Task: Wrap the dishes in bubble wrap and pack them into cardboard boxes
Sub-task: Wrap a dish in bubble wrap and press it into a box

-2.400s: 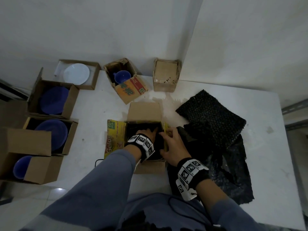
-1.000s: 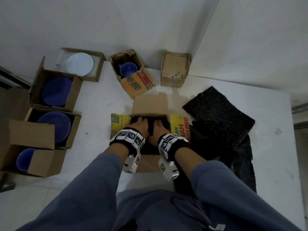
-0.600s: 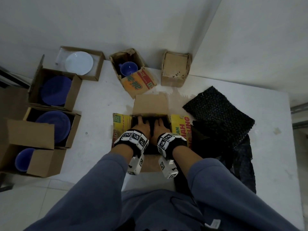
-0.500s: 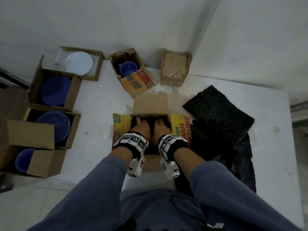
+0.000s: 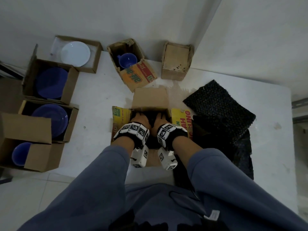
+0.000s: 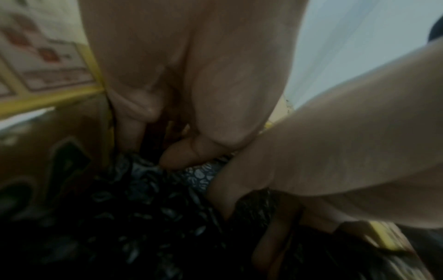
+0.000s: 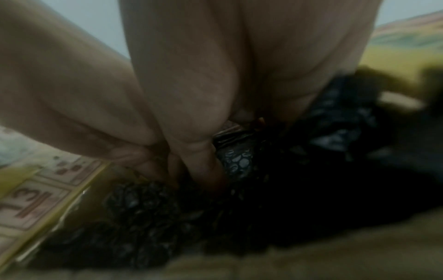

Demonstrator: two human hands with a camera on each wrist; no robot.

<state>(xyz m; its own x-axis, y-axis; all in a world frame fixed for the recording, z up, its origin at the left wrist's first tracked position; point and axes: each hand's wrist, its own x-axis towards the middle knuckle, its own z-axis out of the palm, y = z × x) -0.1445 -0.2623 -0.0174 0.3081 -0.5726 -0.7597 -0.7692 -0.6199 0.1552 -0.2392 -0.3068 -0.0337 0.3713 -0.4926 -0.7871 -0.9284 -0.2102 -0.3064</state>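
both hands reach down into an open cardboard box [image 5: 150, 99] near the front edge of the white bench [image 5: 93, 104], its four flaps folded outward, the side flaps printed in yellow. the left hand [image 5: 140, 120] and the right hand [image 5: 160, 120] sit side by side inside the box, touching each other, on a bundle wrapped in black bubble wrap [image 6: 143, 208] that fills the box. in the left wrist view the left fingers [image 6: 130, 132] point down between the bundle and the box wall, with the thumb lying on top of the wrap; in the right wrist view the right fingers [image 7: 203, 164] dig down into the black wrap. whether either grip has actually closed round the bundle cannot be told, since the fingertips are buried in the wrap. what dish lies inside the wrap is hidden.

loose sheets of black bubble wrap [image 5: 218, 110] lie just to the right of the box, toward the right edge of the bench. at the back edge stand a small box with a blue cup [image 5: 127, 60] in it and a closed small carton [image 5: 177, 61] in the corner by the wall. off the left edge, a row of open boxes holds a white plate [image 5: 75, 53], two blue plates [image 5: 51, 82] and a blue bowl [image 5: 19, 153]. grey sleeves [image 5: 100, 180] cover both forearms.
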